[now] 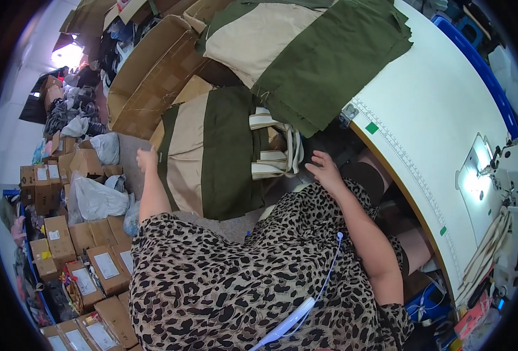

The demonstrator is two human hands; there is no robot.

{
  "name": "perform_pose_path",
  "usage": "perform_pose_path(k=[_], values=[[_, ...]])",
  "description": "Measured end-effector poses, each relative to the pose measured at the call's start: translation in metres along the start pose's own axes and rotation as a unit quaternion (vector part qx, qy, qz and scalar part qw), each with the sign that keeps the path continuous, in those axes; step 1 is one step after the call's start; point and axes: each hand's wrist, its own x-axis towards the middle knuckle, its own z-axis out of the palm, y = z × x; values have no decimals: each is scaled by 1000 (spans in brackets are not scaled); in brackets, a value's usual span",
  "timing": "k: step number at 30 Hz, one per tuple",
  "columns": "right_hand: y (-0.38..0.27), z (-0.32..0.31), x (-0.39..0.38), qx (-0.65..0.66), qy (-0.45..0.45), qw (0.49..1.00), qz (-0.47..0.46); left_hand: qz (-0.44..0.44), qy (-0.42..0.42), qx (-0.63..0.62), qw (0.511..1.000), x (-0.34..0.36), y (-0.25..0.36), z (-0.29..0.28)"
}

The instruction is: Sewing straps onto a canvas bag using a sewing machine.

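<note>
A green and beige cloth tote bag [227, 153] lies in front of me on a pile by the table, its cream straps [276, 146] looping out to the right. Just past the bag's left edge is my left hand [148, 159], loosely curled with the thumb apart, and I see nothing in it. My right hand [325, 169] hovers to the right of the straps, fingers spread and empty. Farther off, more green and beige cloth panels [311, 64] drape from the white table's corner over the pile.
A white sewing table [423, 99] curves along my right, with a lit sewing machine [508, 175] and cream strips [487, 251] on it. An open carton [153, 76] stands at the far left. Stacked boxes [104, 263] and white plastic bags [98, 196] crowd the left side.
</note>
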Motion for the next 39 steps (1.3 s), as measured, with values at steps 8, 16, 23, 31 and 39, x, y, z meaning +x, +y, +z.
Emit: perform_pose_path(k=[8, 16, 23, 31, 39], values=[[-81, -62, -84, 65, -175, 982, -34, 646, 13, -462, 608, -202, 250, -156], [-114, -109, -154, 148, -59, 971, -176, 811, -113, -202, 537, -353, 294, -154], [-96, -123, -184, 187, -45, 965, -178, 732, -340, -89, 584, -316, 347, -192], [-116, -130, -208, 177, -8, 960, -217, 702, -391, -301, 513, -388, 361, -208], [-134, -141, -209, -298, 335, 833, -324, 852, -390, -243, 249, -481, 276, -191]])
